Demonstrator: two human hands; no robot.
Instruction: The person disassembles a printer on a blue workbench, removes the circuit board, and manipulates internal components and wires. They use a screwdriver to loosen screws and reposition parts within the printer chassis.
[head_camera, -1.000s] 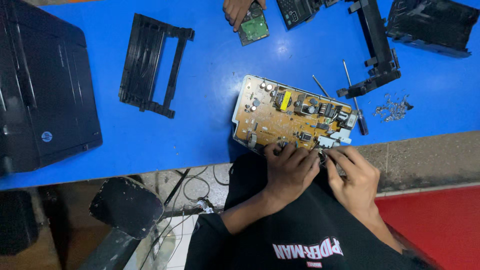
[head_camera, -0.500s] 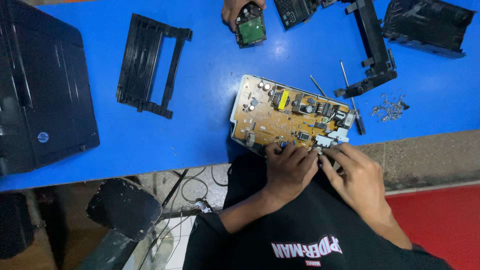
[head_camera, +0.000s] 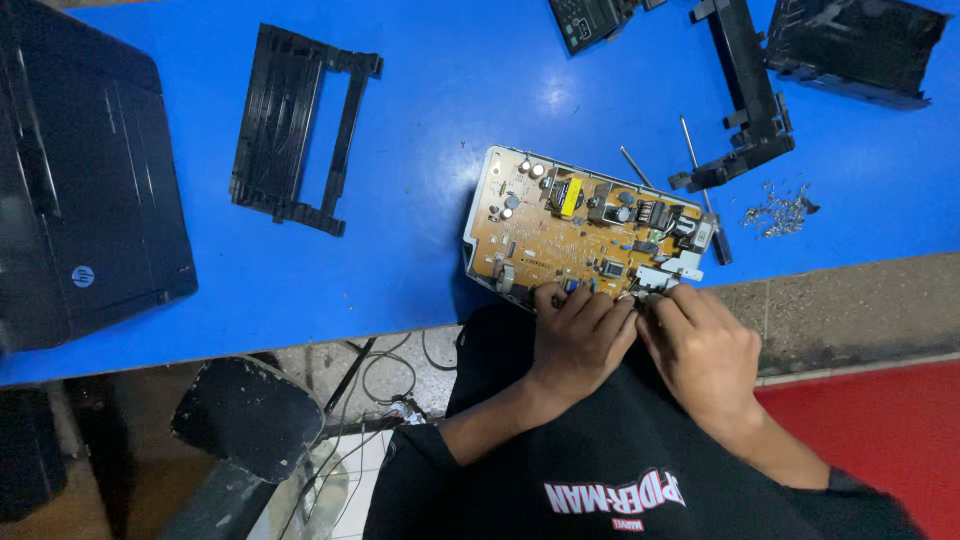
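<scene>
While the left hand (head_camera: 578, 335) and right hand (head_camera: 702, 345) pinched at the near edge of the board (head_camera: 575, 230), lying at the table's (head_camera: 430, 130) near edge, it looked stiff, light, fragile, best held by its rims.

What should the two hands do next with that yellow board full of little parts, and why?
Probably keep the left hand pressing the yellow-brown circuit board steady while the right hand works the small white plastic connector loose at the near edge. Both hands' fingers already sit on that edge, and the board overhangs the blue table, so it could slip.
</scene>
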